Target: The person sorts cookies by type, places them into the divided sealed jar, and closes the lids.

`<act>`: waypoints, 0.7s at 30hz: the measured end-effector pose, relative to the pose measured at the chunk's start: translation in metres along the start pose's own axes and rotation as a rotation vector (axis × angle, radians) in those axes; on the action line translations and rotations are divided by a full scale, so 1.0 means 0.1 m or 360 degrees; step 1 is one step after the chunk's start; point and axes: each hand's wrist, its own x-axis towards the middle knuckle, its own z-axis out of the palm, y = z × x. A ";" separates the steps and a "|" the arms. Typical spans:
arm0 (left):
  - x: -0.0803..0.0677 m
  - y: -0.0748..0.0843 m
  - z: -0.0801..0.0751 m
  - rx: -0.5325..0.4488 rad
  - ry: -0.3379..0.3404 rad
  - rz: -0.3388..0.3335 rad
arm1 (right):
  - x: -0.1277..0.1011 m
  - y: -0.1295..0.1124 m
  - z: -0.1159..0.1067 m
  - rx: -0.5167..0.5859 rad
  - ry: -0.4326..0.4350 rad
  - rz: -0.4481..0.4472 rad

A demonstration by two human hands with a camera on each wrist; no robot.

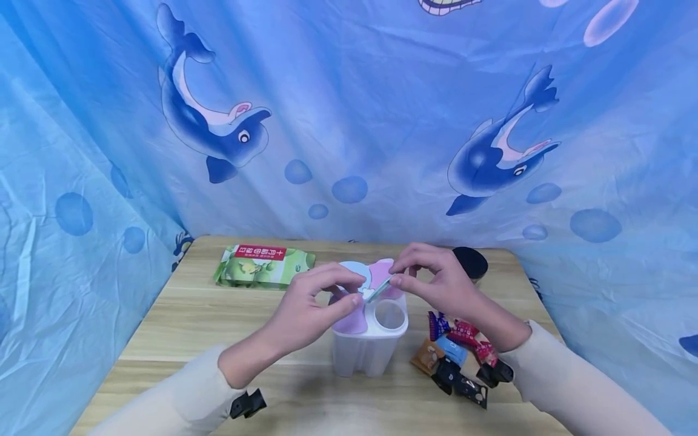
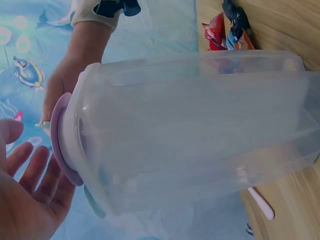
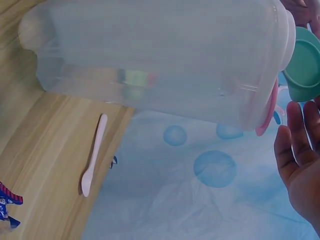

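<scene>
A translucent plastic container with several round compartments stands on the wooden table; it fills the left wrist view and the right wrist view. Pastel flip lids sit on its top: lilac, pale blue, pink. One compartment is uncovered. My right hand pinches the raised green lid between thumb and forefinger. My left hand hovers at the lids with loosely curled fingers, fingertips by the lilac lid, gripping nothing visible.
A green snack packet lies at the back left. A black round jar top stands behind my right hand. Several sweet wrappers lie right of the container. A pink spoon rests near the table edge. Blue dolphin cloth surrounds the table.
</scene>
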 end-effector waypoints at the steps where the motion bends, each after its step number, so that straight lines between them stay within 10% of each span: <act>1: 0.01 0.01 0.01 -0.0002 -0.0011 -0.0015 | 0.00 0.00 0.00 -0.0007 0.0001 0.0005; 21: 0.02 0.02 0.13 0.0152 0.0012 -0.0053 | -0.07 0.05 -0.07 -0.0028 -0.0080 0.0093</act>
